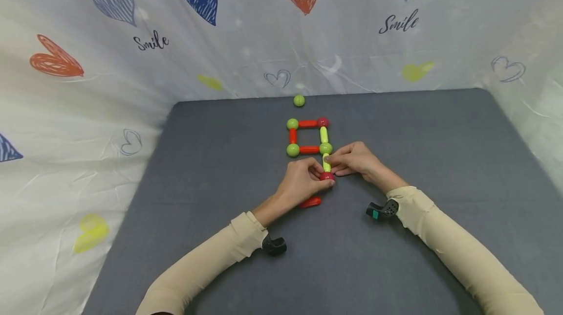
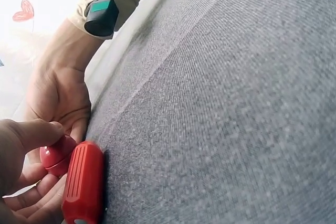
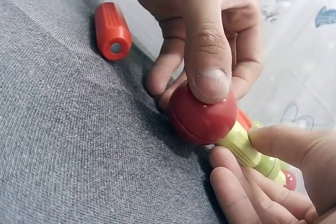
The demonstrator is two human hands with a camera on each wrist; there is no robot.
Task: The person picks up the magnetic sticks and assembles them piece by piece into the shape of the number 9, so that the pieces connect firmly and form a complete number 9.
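My left hand [image 1: 299,179] pinches a red ball [image 3: 202,118] between thumb and fingers. That ball sits at the near end of a yellow-green rod [image 3: 240,145], which my right hand [image 1: 358,159] pinches from the right side. The rod's far end meets a green ball [image 1: 326,148], a corner of a small square lying on the table. Three red rods and one yellow-green rod [image 1: 324,134] make the square's sides, with green balls and a red ball [image 1: 323,122] at the corners.
A loose red rod [image 1: 310,202] with a silvery disc in its end lies just nearer than my left hand. Beyond the square, a green ball [image 1: 299,101] stands alone near the back edge of the grey table [image 1: 220,158]. Behind hangs a white curtain [image 1: 246,26] printed with hearts.
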